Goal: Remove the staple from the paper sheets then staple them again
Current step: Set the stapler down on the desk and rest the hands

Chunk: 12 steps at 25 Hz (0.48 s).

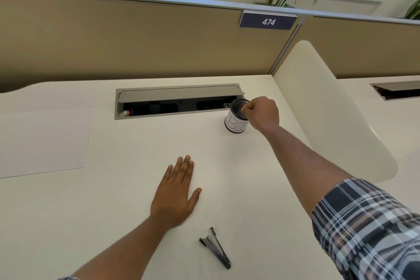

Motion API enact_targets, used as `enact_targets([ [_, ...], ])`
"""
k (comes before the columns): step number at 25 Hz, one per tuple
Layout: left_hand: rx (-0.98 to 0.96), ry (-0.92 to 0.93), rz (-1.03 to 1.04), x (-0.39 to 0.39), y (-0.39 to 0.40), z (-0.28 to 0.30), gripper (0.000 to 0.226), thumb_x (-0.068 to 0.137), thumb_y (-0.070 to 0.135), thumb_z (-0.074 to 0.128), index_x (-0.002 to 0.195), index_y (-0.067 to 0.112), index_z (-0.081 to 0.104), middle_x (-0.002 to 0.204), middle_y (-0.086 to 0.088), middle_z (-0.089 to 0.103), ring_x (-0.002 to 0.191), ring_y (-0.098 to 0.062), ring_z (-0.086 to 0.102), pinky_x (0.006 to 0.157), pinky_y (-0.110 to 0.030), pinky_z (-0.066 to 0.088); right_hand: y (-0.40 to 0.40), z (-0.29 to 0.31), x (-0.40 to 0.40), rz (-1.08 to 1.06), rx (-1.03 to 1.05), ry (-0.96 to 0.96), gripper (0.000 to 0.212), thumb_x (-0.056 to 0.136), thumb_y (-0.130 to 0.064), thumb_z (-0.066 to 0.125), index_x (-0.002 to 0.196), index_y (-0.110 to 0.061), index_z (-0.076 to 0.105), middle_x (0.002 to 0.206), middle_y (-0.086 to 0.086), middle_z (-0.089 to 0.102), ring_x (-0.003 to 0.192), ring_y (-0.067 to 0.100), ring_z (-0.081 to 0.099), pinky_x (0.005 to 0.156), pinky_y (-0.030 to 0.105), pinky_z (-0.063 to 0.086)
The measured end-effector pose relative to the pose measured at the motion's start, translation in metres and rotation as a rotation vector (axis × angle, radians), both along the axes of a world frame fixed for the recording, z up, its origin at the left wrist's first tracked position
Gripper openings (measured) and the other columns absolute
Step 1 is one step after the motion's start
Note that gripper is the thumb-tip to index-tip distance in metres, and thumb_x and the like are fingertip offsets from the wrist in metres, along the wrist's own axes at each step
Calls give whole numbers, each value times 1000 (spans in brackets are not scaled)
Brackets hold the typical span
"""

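Right hand [261,112] — pinched over mesh cup [237,118]

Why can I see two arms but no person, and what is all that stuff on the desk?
The camera sits on the person's head and looks down, so you see only their own arms. The left hand lies flat and open on the white desk. The right hand reaches far out, fingers pinched over a small mesh cup labelled like a bin; whether they pinch anything is too small to tell. Near the person lies a metal stapler. A sheet of paper rests at the left. At the back, an open cable tray is sunk into the desk.
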<state>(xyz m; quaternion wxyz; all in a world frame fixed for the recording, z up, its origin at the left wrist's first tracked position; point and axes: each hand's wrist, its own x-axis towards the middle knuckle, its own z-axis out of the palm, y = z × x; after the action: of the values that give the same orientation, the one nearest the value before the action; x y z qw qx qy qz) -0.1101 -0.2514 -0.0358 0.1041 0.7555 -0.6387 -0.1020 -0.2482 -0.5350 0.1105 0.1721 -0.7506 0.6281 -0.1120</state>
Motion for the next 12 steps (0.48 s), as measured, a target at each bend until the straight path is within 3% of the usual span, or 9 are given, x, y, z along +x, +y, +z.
enact_targets([
  [3,23,11,-8,1,0,-1,74,102,55,26,161,16,5,170,1,-2,156,-16,-6,125,-40,9,30,5,-2,37,-35,-41,21,82,-16,60,80,-17,80,82,2,77,78,28,69,66,32,55],
  [6,66,11,-27,3,-1,-2,74,102,56,25,161,16,4,170,1,-4,156,-15,-7,124,-38,4,68,2,-6,114,-75,-78,18,88,-20,62,91,-23,80,95,-1,80,90,24,72,81,36,58],
  [12,169,52,-51,25,2,17,90,89,68,5,161,13,3,168,2,-9,157,-19,-6,124,-32,-6,144,-7,-6,287,-12,-63,35,100,-25,57,134,-19,65,140,-1,64,128,22,59,105,34,44],
])
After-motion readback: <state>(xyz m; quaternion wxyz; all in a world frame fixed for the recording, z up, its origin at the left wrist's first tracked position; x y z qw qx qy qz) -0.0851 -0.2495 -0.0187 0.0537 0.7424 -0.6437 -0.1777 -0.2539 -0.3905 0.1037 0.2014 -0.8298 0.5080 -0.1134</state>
